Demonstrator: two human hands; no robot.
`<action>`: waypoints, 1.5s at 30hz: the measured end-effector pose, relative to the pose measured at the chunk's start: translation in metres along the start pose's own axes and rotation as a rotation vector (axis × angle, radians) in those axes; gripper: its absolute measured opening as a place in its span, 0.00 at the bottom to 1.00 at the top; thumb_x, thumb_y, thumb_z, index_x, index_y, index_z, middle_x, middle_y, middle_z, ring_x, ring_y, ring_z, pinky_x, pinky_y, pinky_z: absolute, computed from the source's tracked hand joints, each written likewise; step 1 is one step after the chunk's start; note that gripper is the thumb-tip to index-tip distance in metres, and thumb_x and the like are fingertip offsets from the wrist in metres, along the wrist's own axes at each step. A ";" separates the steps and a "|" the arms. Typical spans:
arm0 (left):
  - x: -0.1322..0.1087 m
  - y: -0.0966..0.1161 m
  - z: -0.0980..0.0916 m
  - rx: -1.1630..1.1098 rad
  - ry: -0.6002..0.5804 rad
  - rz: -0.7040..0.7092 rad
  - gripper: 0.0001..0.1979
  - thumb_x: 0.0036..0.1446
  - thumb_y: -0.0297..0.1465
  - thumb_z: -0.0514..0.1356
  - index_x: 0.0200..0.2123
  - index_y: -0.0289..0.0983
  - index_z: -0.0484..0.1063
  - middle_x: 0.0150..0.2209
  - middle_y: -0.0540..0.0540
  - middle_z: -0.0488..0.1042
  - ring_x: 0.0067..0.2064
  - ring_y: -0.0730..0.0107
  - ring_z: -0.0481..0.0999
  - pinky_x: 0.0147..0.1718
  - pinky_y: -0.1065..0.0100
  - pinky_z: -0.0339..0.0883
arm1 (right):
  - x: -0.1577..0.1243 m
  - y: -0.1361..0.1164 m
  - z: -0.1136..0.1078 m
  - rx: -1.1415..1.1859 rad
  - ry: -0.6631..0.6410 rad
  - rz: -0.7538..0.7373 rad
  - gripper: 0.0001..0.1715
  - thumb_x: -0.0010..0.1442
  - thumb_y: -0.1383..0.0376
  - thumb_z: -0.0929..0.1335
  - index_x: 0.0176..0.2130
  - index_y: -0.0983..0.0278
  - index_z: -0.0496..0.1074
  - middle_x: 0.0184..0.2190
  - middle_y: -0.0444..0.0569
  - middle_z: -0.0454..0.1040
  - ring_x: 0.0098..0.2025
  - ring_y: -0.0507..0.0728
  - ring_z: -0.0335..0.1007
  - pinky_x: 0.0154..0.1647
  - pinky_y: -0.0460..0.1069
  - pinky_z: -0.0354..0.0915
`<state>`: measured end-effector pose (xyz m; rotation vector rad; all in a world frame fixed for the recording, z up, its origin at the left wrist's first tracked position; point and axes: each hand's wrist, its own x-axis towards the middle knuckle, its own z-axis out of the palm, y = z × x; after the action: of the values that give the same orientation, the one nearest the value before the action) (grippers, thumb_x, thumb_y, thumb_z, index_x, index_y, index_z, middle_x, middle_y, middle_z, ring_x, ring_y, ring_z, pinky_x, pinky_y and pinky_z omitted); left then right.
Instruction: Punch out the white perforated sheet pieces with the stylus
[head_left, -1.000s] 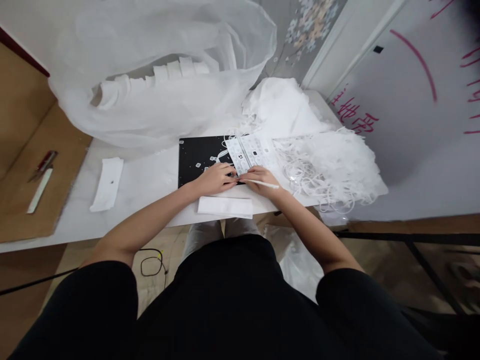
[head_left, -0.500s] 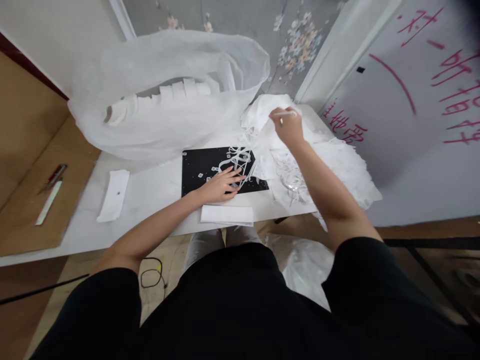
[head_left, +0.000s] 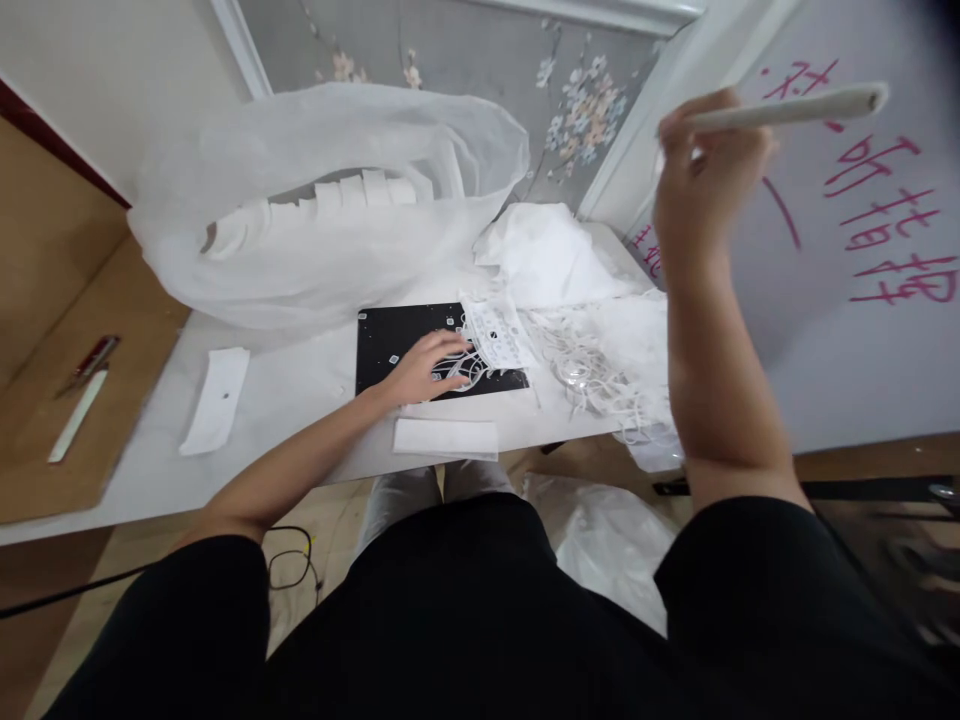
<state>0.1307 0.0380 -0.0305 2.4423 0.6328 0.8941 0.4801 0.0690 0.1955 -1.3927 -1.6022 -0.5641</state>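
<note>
My right hand (head_left: 709, 165) is raised high at the upper right, close to the camera, its fingers wrapped round a white pen-shaped tool (head_left: 795, 110). Whether the tool has a blade or tip cannot be seen. Over the black board (head_left: 382, 345), my left hand (head_left: 424, 368) lies with fingers and thumb apart, beside a tangle of thin white strips (head_left: 474, 372). A white sheet with cut-out holes (head_left: 499, 335) rests over the right part of the board. Small white cut-out pieces (head_left: 394, 359) are scattered on the black surface.
Right of the board spreads a heap of white strips (head_left: 581, 365). Behind are a white bag (head_left: 544, 250) and a large translucent bag (head_left: 315, 265) of white rolls. A folded white sheet (head_left: 446, 437) lies at the front edge; a knife (head_left: 96, 358) lies far left on cardboard (head_left: 45, 400).
My right hand has risen up and to the right with the pen-shaped tool. My left hand has drawn slightly left, off the strips. The sheet with holes now lies over the board's right part.
</note>
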 end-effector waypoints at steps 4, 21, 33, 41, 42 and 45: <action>0.007 0.031 -0.028 0.008 0.092 -0.005 0.64 0.49 0.59 0.70 0.76 0.44 0.36 0.75 0.33 0.46 0.75 0.38 0.45 0.69 0.39 0.52 | -0.076 -0.086 -0.033 0.589 -0.276 0.164 0.16 0.69 0.60 0.68 0.39 0.70 0.80 0.34 0.50 0.81 0.36 0.54 0.79 0.35 0.49 0.72; -0.060 0.067 -0.054 -0.047 -0.552 -0.666 0.17 0.60 0.47 0.63 0.42 0.41 0.79 0.28 0.50 0.78 0.27 0.66 0.76 0.26 0.69 0.63 | -0.313 -0.119 -0.027 0.869 -0.568 1.265 0.20 0.52 0.46 0.78 0.28 0.60 0.84 0.29 0.50 0.84 0.40 0.72 0.84 0.49 0.64 0.80; -0.042 0.081 -0.040 0.578 -0.503 -0.352 0.20 0.65 0.45 0.62 0.54 0.41 0.75 0.40 0.44 0.82 0.40 0.55 0.81 0.28 0.68 0.62 | -0.278 -0.071 -0.001 0.705 -0.515 0.678 0.16 0.63 0.49 0.72 0.39 0.58 0.83 0.40 0.51 0.84 0.44 0.65 0.80 0.39 0.56 0.76; 0.027 0.038 0.022 0.551 -0.238 0.255 0.15 0.70 0.37 0.59 0.52 0.35 0.77 0.50 0.39 0.80 0.48 0.58 0.78 0.43 0.62 0.69 | -0.237 -0.016 0.074 0.927 -0.741 0.366 0.17 0.63 0.49 0.72 0.38 0.58 0.83 0.43 0.50 0.84 0.52 0.62 0.79 0.61 0.61 0.71; 0.030 0.030 0.029 0.538 -0.225 0.280 0.14 0.71 0.36 0.59 0.52 0.36 0.78 0.49 0.39 0.81 0.48 0.59 0.79 0.43 0.62 0.69 | -0.238 -0.012 0.078 0.945 -0.769 0.371 0.17 0.63 0.49 0.72 0.39 0.58 0.83 0.43 0.50 0.84 0.52 0.62 0.79 0.60 0.60 0.71; 0.032 0.012 0.044 0.473 -0.196 0.283 0.11 0.71 0.33 0.58 0.49 0.37 0.79 0.45 0.40 0.82 0.46 0.61 0.79 0.43 0.61 0.70 | -0.246 -0.006 0.083 0.966 -0.775 0.400 0.19 0.63 0.47 0.72 0.40 0.58 0.83 0.43 0.50 0.84 0.54 0.62 0.78 0.61 0.60 0.70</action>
<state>0.1856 0.0347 -0.0386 3.0579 0.4734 0.6447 0.4343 0.0062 -0.0519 -1.1204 -1.6979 0.9965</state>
